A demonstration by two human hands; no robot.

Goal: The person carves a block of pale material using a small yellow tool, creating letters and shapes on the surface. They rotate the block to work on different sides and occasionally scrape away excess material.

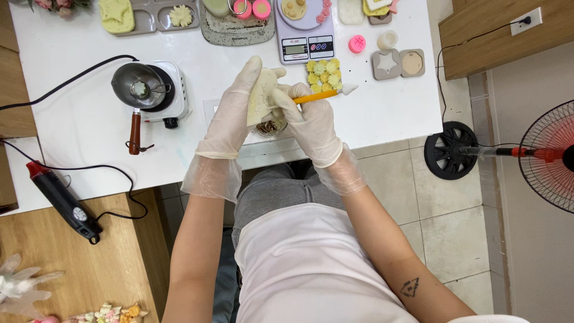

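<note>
Both my hands wear thin clear gloves and meet over the front edge of a white table [89, 131]. My left hand [236, 110] holds a flat cream-coloured wax piece [260, 96] upright, fingers along its back. My right hand [311, 122] grips a yellow-handled tool with a white tip [326, 94], laid across the piece and pointing right. Just below the hands, a small bowl with brown bits [270, 127] is mostly hidden. A block of yellow and pale green wax flowers [323, 74] lies right behind my right hand.
A small electric hotplate with a metal melting pot and wooden handle [143, 90] stands to the left. A digital scale [305, 36], moulds and trays line the back. A red-and-black heat gun [60, 197] lies at left. A standing fan [547, 154] is on the tiled floor at right.
</note>
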